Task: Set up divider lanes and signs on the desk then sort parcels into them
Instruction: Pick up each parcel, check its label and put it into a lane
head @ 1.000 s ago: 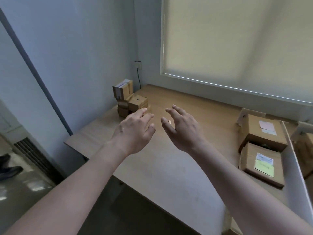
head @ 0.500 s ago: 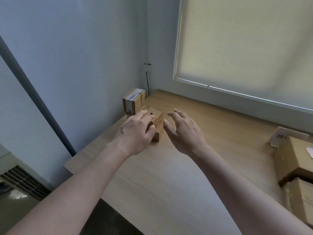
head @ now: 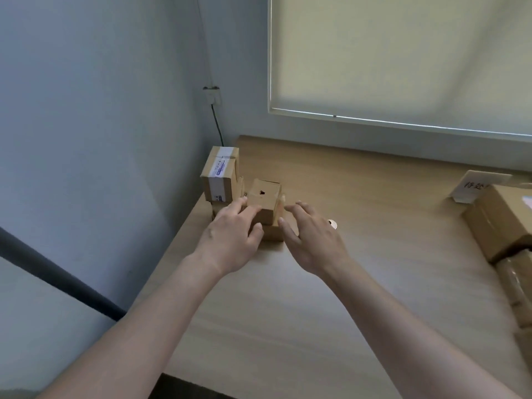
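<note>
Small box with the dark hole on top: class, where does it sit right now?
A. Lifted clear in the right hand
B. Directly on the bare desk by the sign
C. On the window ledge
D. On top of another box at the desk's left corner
D: the small box rests on a lower box, with the left hand touching it and the right hand open beside it.

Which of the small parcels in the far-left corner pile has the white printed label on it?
The tall parcel at the back against the wall, standing highest. The plain brown parcel between the hands has only a small dark mark on top.
</note>
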A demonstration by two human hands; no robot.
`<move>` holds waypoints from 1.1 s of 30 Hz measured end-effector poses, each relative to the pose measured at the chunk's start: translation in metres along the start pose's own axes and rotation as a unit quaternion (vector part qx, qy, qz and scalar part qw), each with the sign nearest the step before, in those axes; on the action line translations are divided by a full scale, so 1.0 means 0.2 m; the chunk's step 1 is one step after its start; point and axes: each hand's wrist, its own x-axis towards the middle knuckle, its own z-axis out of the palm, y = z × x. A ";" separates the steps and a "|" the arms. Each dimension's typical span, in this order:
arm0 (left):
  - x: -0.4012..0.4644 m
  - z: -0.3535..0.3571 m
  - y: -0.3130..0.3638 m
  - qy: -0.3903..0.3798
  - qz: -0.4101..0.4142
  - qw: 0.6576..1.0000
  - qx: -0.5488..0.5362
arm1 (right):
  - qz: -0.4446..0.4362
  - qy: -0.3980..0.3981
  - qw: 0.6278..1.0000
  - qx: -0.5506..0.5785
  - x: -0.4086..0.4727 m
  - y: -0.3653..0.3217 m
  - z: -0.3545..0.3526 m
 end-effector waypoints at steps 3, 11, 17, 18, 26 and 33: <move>0.09 0.03 -0.11 -0.015 0.004 1.000 -0.014 | 0.020 -0.007 1.000 0.003 0.07 -0.02 0.07; 0.34 0.19 -0.31 -0.052 -0.022 0.998 -0.030 | 0.044 -0.045 0.997 0.044 0.36 0.09 0.36; 0.53 0.36 -0.39 -0.078 -0.041 0.995 -0.049 | 0.074 -0.071 0.992 0.074 0.56 0.19 0.50; 0.57 0.38 -0.40 -0.079 -0.044 0.995 -0.053 | 0.078 -0.075 0.991 0.076 0.59 0.21 0.52; 0.89 0.60 -0.51 -0.122 -0.036 0.989 -0.075 | 0.109 -0.075 0.983 0.126 0.84 0.31 0.69; 1.08 0.72 -0.57 -0.154 -0.070 0.981 -0.094 | 0.138 -0.054 0.968 0.202 1.04 0.36 0.87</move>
